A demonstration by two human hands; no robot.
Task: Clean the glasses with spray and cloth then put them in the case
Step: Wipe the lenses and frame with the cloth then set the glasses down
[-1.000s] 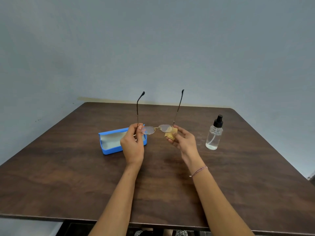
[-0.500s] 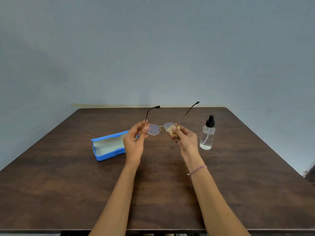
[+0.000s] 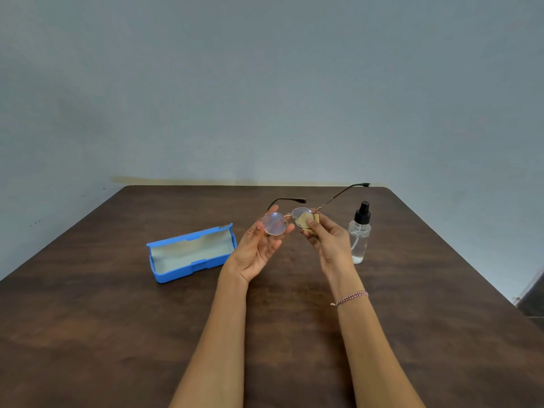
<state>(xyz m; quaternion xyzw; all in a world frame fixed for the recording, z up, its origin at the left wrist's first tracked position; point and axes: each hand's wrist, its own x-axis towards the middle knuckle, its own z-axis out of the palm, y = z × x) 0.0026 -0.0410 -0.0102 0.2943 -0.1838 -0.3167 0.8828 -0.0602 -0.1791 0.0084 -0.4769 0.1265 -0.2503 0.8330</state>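
Glasses (image 3: 290, 219) held above the table (image 3: 88, 319) centre, temples unfolded toward the far edge. Left hand (image 3: 255, 251) supports the left lens, fingers loosely spread. Right hand (image 3: 329, 241) pinches a cloth (image 3: 306, 222) over the right lens. Case (image 3: 191, 253) lies open toward the left edge; spray (image 3: 359, 234) stands upright toward the right.

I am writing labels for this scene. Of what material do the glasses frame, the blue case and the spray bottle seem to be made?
Glasses: thin metal frame, probably, gold-toned and wire-like, with dark tips on the temples.
Blue case: looks like rigid plastic with a smooth matte shell; the pale lining may be fabric.
Spray bottle: see-through body, plastic or glass, I cannot tell which; the black pump top looks like plastic.
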